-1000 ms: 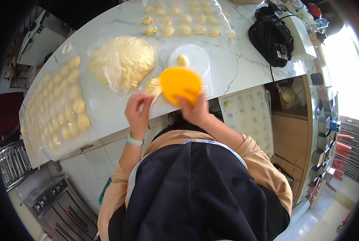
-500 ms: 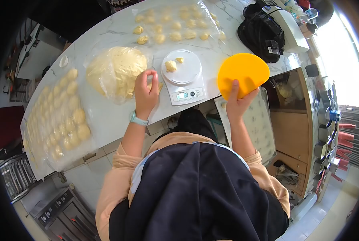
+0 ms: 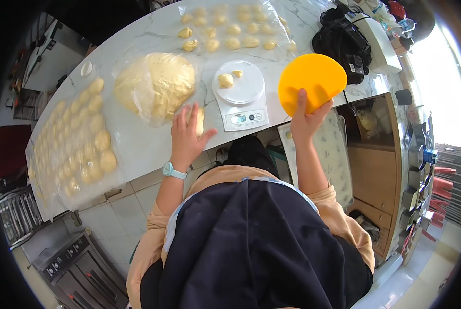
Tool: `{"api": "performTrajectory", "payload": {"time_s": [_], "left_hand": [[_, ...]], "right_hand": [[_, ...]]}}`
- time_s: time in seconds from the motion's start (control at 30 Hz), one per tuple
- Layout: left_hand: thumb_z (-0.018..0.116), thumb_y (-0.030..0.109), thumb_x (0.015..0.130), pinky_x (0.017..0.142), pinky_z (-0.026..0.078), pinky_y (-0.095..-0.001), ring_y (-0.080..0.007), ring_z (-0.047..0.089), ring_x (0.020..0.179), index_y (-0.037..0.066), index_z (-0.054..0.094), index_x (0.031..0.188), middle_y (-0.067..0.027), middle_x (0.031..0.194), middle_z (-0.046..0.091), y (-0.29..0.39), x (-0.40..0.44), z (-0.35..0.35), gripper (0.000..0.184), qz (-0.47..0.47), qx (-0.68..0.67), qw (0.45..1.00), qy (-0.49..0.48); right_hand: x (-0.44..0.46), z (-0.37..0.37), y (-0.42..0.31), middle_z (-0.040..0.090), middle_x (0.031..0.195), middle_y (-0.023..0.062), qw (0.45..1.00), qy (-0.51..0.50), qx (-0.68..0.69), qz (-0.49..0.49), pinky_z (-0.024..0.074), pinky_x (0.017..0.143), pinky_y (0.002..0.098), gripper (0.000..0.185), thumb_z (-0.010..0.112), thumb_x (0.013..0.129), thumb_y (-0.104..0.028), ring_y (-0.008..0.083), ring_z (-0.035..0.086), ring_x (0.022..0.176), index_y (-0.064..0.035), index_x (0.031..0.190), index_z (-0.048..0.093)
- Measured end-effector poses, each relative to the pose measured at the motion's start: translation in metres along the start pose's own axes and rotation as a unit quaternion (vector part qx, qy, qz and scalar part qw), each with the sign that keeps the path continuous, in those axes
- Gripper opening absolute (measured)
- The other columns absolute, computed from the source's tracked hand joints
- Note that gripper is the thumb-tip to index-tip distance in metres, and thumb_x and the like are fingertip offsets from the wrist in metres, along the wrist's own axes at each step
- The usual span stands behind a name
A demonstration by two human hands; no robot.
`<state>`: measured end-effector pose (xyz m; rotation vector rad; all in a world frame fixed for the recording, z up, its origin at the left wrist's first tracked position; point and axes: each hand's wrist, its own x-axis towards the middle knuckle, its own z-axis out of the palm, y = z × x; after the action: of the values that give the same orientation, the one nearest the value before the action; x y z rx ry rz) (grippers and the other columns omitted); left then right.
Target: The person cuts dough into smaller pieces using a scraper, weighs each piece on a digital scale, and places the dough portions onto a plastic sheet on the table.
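Note:
My right hand [image 3: 308, 122] grips a yellow plastic dough scraper [image 3: 312, 77] by its lower edge, raised near the counter's front edge. Fingers spread, my left hand [image 3: 185, 140] is over a small piece of dough [image 3: 200, 121], which shows past the fingers; whether they touch it I cannot tell. Just beyond lies a large dough mass [image 3: 171, 80], partly covered by clear plastic. Between my hands stands a white digital kitchen scale [image 3: 246, 119]. On its round plate are a dough lump [image 3: 225, 80] and a smaller dough bit [image 3: 237, 73].
Plastic-covered rows of dough balls [image 3: 89, 134] lie at left, with more dough balls [image 3: 233, 29] at the back. A black bag [image 3: 338, 38] sits at the back right. Below the counter edge is a tray [image 3: 331, 159]; an oven [image 3: 86, 273] stands lower left.
My left hand has gone from a pinch to spread fingers and moved slightly toward me. The scraper has risen slightly in my right hand. The whole view has shifted a little.

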<state>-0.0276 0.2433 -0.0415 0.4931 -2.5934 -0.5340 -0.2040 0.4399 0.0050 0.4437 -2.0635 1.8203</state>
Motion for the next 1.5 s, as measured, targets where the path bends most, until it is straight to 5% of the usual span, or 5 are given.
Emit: {"api": "performTrajectory", "payload": {"time_s": [0.13, 0.4, 0.7, 0.93, 1.5], "left_hand": [[0.081, 0.050, 0.058, 0.096, 0.034, -0.0453, -0.0337, 0.040, 0.119, 0.009, 0.036, 0.135, -0.0173, 0.127, 0.043, -0.009, -0.021, -0.008, 0.098, -0.027, -0.026, 0.996, 0.086], [0.078, 0.027, 0.069, 0.091, 0.035, -0.0391, -0.0260, 0.055, 0.106, 0.007, 0.063, 0.100, -0.0067, 0.099, 0.065, -0.035, -0.072, -0.002, 0.040, -0.116, -0.084, 0.985, 0.093], [0.073, 0.010, 0.072, 0.086, 0.039, -0.0366, -0.0239, 0.060, 0.095, 0.007, 0.065, 0.092, -0.0075, 0.093, 0.066, -0.033, -0.066, -0.019, 0.021, -0.089, -0.093, 0.987, 0.094], [0.068, -0.002, 0.074, 0.064, 0.047, -0.0251, -0.0167, 0.060, 0.079, 0.002, 0.061, 0.088, -0.0084, 0.084, 0.061, -0.034, -0.068, -0.018, 0.016, -0.167, -0.276, 0.946, -0.013], [0.047, 0.030, 0.097, 0.096, 0.044, -0.0341, -0.0236, 0.058, 0.108, -0.005, 0.054, 0.112, -0.0162, 0.110, 0.061, 0.015, 0.093, 0.013, 0.039, -0.149, -0.645, 0.747, -0.053]], "right_hand": [[0.006, 0.006, -0.003, 0.049, 0.109, 0.0140, 1.000, -0.002, 0.009, -0.029, 0.0443, 0.084, 0.0317, 0.042, 0.061, 0.089, -0.021, 0.0206, 0.050, 0.102, -0.0003, 0.116, 0.036], [-0.023, 0.048, -0.020, 0.053, 0.106, 0.0124, 0.981, -0.184, 0.056, 0.026, 0.0459, 0.081, 0.0320, 0.041, 0.061, 0.088, -0.014, 0.0206, 0.054, 0.095, -0.0005, 0.120, 0.039], [-0.083, 0.132, -0.071, 0.060, 0.064, 0.0193, 0.729, -0.651, -0.184, -0.105, 0.0487, 0.053, 0.0451, 0.037, 0.059, 0.077, -0.011, 0.0400, 0.062, 0.062, -0.0018, 0.104, 0.036], [-0.120, 0.086, -0.023, 0.062, 0.096, 0.0198, 0.786, -0.600, -0.145, -0.006, 0.0510, 0.056, 0.0431, 0.040, 0.054, 0.088, -0.014, 0.0372, 0.063, 0.074, 0.0013, 0.121, 0.038], [-0.008, -0.031, 0.014, 0.047, 0.113, 0.0167, 0.996, 0.006, -0.083, -0.009, 0.0415, 0.088, 0.0350, 0.047, 0.059, 0.091, -0.024, 0.0248, 0.049, 0.105, 0.0020, 0.122, 0.035]]}}
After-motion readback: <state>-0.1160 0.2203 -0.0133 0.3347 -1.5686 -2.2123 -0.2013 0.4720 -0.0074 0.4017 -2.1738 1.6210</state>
